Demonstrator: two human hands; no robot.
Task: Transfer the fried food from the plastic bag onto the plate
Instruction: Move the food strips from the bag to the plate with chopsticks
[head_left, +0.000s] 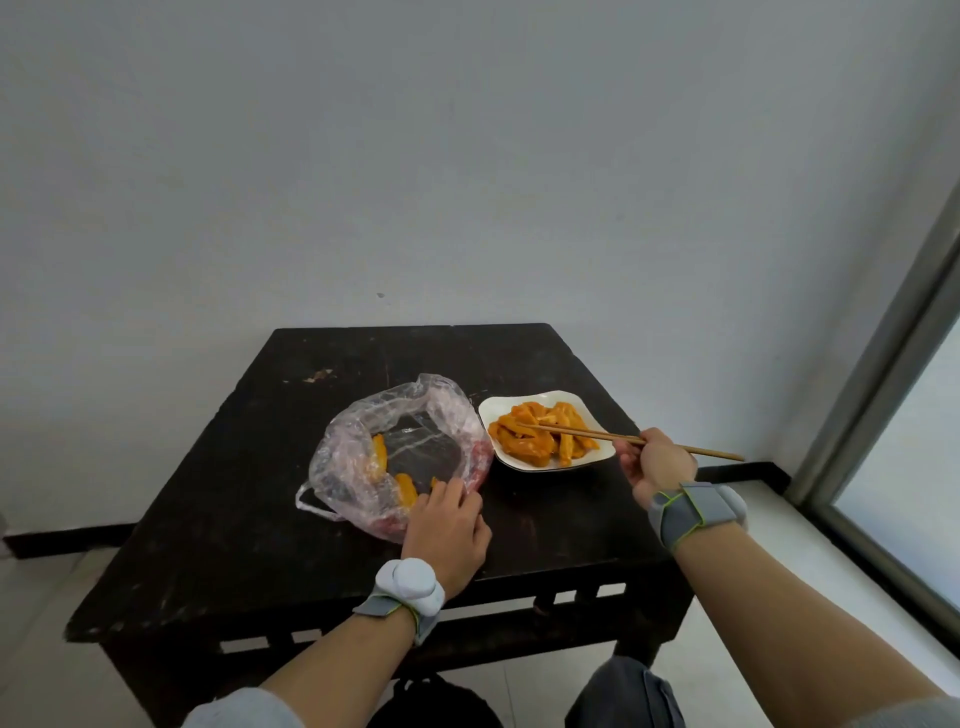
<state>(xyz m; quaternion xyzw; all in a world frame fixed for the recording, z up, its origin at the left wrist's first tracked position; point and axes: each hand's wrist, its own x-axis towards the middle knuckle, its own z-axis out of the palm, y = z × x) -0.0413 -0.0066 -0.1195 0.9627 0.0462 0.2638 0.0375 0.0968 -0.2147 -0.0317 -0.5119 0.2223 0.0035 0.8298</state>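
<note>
A clear plastic bag (363, 447) lies open on the dark table, with a few orange fried pieces (382, 454) left inside near its left and front edges. My left hand (447, 525) rests on the bag's near rim, pinning it down. To the right stands a white plate (540, 465) heaped with orange fried food (540, 434). My right hand (652, 462) grips a pair of wooden chopsticks (587, 434); their tips hover over the pile on the plate, with nothing clearly held between them.
The small dark wooden table (260, 493) stands against a pale wall. A window frame (883, 415) runs down the right side above a light floor. My knees show below the table's front edge.
</note>
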